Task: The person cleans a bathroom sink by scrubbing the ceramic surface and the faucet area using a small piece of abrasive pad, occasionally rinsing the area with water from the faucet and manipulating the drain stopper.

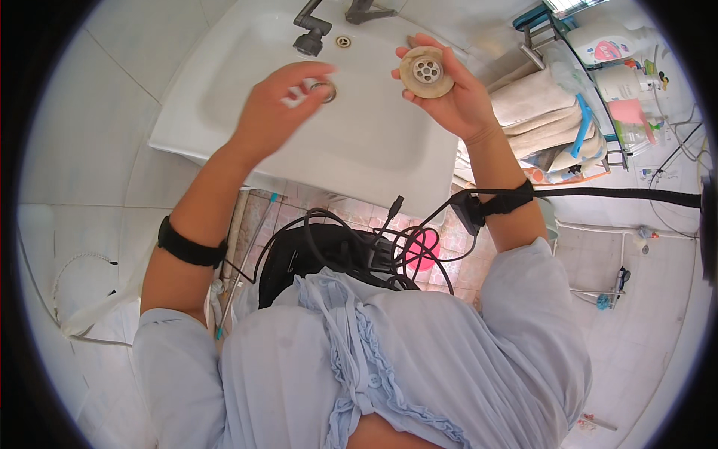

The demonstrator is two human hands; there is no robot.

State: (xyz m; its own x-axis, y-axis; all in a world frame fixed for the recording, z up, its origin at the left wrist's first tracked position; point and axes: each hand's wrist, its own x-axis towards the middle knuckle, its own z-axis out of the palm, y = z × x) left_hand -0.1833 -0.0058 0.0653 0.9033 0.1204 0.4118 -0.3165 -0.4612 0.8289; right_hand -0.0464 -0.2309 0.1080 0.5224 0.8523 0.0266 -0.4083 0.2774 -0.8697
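Note:
A round sink drain strainer [427, 71], with a metal grid in its middle and a wide yellowed rim, is held up in my right hand [465, 97]. My fingers curl round its edge, and its grid side faces up. Over the left part of the white washbasin [366, 142], my left hand [278, 106] is somewhat blurred. Its thumb and forefinger are apart, and I make out nothing between them. The thumb tip is beside the basin's drain hole [326, 91], partly covering it.
A dark faucet [308, 37] juts over the basin's back, near a small overflow hole [343, 42]. To the right, a rack holds folded towels [550, 120] and bottles [609, 45]. Black cables [329, 224] loop between me and the basin, one running to my right forearm strap [508, 200].

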